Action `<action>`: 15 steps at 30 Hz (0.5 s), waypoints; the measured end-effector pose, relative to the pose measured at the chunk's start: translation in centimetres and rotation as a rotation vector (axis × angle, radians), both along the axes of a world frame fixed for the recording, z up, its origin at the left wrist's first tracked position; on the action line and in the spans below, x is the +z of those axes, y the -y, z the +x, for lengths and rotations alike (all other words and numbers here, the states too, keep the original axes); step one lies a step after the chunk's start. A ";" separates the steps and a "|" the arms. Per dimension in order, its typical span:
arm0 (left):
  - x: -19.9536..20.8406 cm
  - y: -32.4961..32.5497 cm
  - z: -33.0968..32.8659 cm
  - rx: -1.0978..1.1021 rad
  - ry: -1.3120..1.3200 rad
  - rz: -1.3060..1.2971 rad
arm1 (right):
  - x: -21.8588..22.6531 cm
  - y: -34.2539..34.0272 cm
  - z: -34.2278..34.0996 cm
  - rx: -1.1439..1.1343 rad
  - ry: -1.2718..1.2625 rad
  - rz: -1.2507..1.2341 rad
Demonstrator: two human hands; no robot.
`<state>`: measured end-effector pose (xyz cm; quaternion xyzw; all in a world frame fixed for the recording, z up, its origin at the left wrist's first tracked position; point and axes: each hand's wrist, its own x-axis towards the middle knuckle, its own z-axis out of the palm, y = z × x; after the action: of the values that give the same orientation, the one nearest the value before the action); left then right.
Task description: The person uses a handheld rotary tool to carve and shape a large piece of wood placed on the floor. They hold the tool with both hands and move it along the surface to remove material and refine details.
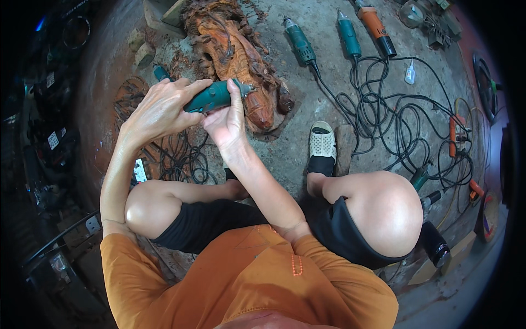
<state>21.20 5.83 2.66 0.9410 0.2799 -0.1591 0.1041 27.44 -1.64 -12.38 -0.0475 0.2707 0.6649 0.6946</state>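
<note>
A green die grinder (211, 97) is held in both my hands, its metal nose pointing right over a reddish carved piece of wood (233, 55). My left hand (164, 107) wraps round the rear of the grinder's body. Around the front part closes my right hand (229, 115), palm up, with the thumb along the top near the collar. The carving lies on the floor just beyond my hands, with a rough, root-like outer side. Whether the bit touches the wood I cannot tell.
Two more green grinders (300, 43) and an orange one (376, 26) lie on the concrete to the right. Tangled black cords (378, 104) run to an orange power strip (453, 134). A small white bottle (410, 73) is beside them. Wood blocks (144, 55) sit far left.
</note>
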 end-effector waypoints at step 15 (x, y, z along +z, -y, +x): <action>-1.1 -0.2 1.5 -0.086 0.053 -0.002 | -1.9 -0.5 0.4 -0.017 -0.078 -0.044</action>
<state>22.68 6.04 1.55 0.9560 0.2362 -0.1386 0.1054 27.88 -1.14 -14.27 -0.0347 0.3127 0.6542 0.6878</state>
